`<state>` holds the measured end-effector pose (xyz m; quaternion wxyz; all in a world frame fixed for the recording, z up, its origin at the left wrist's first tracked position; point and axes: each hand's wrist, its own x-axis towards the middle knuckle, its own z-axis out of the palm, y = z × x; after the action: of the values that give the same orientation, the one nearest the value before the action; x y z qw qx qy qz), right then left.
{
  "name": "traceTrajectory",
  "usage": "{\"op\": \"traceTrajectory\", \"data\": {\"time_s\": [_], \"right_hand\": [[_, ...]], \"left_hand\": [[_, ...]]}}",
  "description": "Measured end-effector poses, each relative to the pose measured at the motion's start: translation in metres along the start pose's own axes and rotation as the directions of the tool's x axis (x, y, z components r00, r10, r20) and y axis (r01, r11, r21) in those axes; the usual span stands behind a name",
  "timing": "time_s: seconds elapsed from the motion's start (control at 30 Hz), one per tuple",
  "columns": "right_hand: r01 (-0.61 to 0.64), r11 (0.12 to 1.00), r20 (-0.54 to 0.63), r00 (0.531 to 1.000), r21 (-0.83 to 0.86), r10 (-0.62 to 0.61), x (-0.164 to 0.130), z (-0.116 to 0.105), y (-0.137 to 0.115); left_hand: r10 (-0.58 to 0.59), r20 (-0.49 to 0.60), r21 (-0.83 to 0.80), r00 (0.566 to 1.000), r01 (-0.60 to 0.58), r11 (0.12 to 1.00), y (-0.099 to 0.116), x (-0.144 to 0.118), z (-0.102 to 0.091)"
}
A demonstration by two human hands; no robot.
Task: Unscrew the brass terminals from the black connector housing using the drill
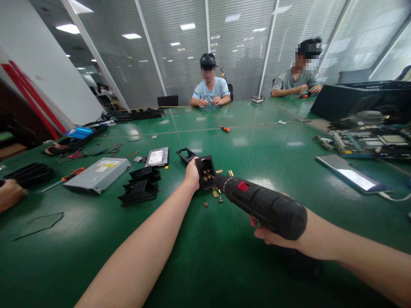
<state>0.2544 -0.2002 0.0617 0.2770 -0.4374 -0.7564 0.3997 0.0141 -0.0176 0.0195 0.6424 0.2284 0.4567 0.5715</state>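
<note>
My left hand (193,174) grips a small black plastic housing (205,172) by its left side, its open face turned toward me with brass parts inside. In my right hand (268,229) is a black cordless drill (261,203) with a red switch on top. The drill's front end points left at the housing; whether its bit touches a screw is hidden. Brass plates (215,193) and screws (220,199) lie on the green table just below and beside the housing. A black frame (185,155) lies behind my left hand.
Left of my forearm are black plastic housings (139,191), a hard drive (157,157) and a metal optical drive (98,174). Another person's hand (11,194) shows at the left edge. A phone (353,173) and circuit boards (379,141) lie right. Two people sit across the table.
</note>
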Motion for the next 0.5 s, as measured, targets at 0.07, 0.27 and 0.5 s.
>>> {"op": "traceTrajectory", "data": {"time_s": [0.07,0.27,0.5], "right_hand": [[-0.014,1.0,0.013,1.0,0.022,0.013,0.001,-0.001,-0.004],[-0.196,0.948,0.265,0.956,0.249,0.127,0.005,-0.006,-0.003],[-0.29,0.853,0.408,0.907,0.433,0.102,0.006,-0.005,0.001]], "left_hand": [[0.004,0.001,-0.003,1.0,-0.004,1.0,-0.001,-0.001,0.0],[0.033,0.035,-0.041,0.999,-0.031,0.999,-0.004,0.0,-0.002],[0.091,0.119,-0.133,0.989,-0.075,0.988,-0.005,0.0,-0.004]]}}
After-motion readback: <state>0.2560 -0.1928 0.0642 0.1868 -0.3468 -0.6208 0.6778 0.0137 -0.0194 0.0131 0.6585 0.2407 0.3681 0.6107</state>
